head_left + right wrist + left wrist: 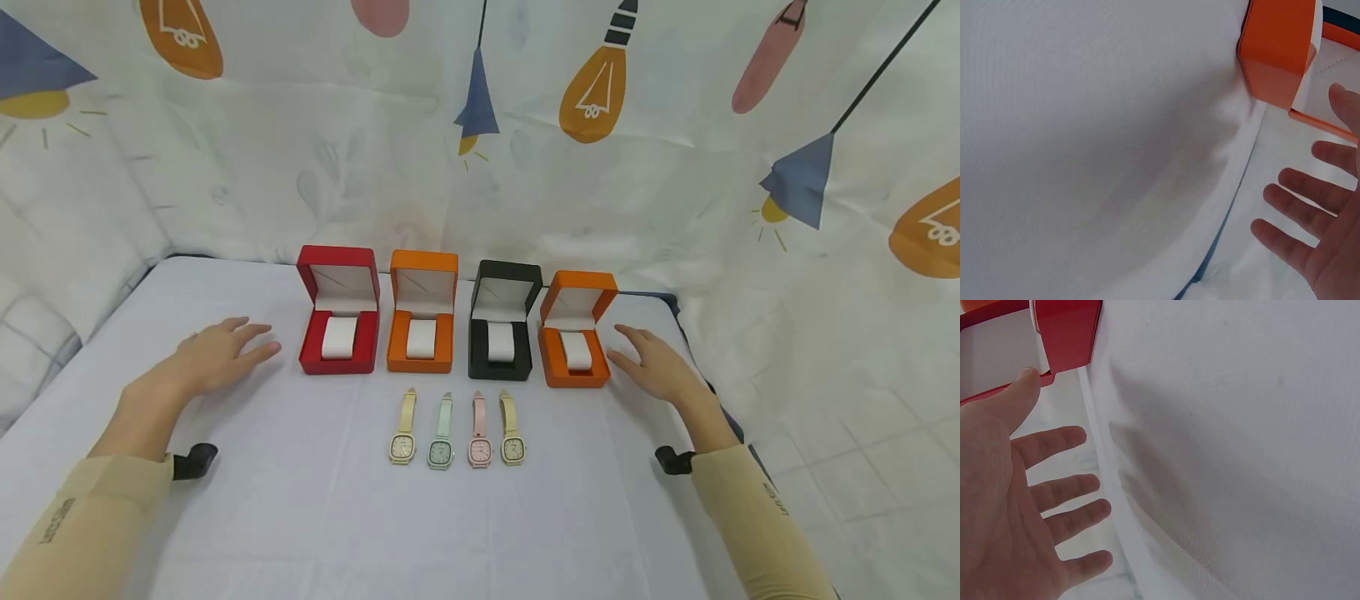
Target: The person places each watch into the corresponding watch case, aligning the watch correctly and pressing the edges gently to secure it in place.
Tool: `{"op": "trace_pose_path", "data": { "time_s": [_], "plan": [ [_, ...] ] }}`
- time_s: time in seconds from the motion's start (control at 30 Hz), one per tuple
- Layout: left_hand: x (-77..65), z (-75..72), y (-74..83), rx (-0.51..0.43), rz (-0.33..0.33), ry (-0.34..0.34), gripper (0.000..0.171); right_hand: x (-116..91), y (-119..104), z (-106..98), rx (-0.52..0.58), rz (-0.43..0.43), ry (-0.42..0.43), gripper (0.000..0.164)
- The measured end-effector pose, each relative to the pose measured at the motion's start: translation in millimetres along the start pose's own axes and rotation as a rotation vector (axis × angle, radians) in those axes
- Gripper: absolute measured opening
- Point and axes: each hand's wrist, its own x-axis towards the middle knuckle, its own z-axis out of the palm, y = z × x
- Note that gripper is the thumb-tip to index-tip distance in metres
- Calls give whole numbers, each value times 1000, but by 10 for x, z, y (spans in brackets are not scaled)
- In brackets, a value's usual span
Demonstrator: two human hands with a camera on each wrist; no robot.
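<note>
Black outside and pale inside, one box (500, 370) stands on a white cloth (337, 517) with its lid (501, 298) raised. Just left of it is an orange box (423, 292), with a red box (345, 287) farther left; just right of it is a second orange box (570, 308). All four lids are up, and each box shows a bare white cushion (501, 342). The watches lie on the cloth on the person's side of the black box: a pink watch (480, 440) and a yellow watch (512, 442) straight in front of it, a green watch (442, 442) a little to the left, and a second yellow watch (403, 440) farther left again. The left hand (213, 357) is well left of the black box, past the red one, fingers apart and holding nothing. The right hand (656, 367) is right of the black box, past the second orange box, fingers also spread and empty; whether it touches that box I cannot tell. The lids are already up; what is left appears to lie with the watches, none of which sits on a cushion.
</note>
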Motion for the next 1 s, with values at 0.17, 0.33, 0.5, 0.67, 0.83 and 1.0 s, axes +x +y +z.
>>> {"op": "trace_pose_path", "data": {
  "time_s": [0.17, 0.33, 0.5, 0.67, 0.83, 1.0],
  "plan": [
    [-42, -3, 46, -11, 11, -7, 77, 38, -36, 32, -13, -69, 46, 56],
    [-83, -16, 108, -32, 51, 19, 71, 61, -98, 53, 0, -109, 65, 47],
    [-97, -19, 161, -49, 81, 29, 62, 84, -195, 59, 12, -100, 52, 50],
    [-98, -4, 227, -77, 127, 34, 51, 113, -272, 71, 22, -131, 36, 55],
    [-115, 20, 316, -93, 165, 25, 40, 153, -309, 106, 36, -167, 12, 56],
    [-131, 51, 476, -133, 208, 35, 27, 182, -330, 131, 36, -150, -18, 62]
  ]
}}
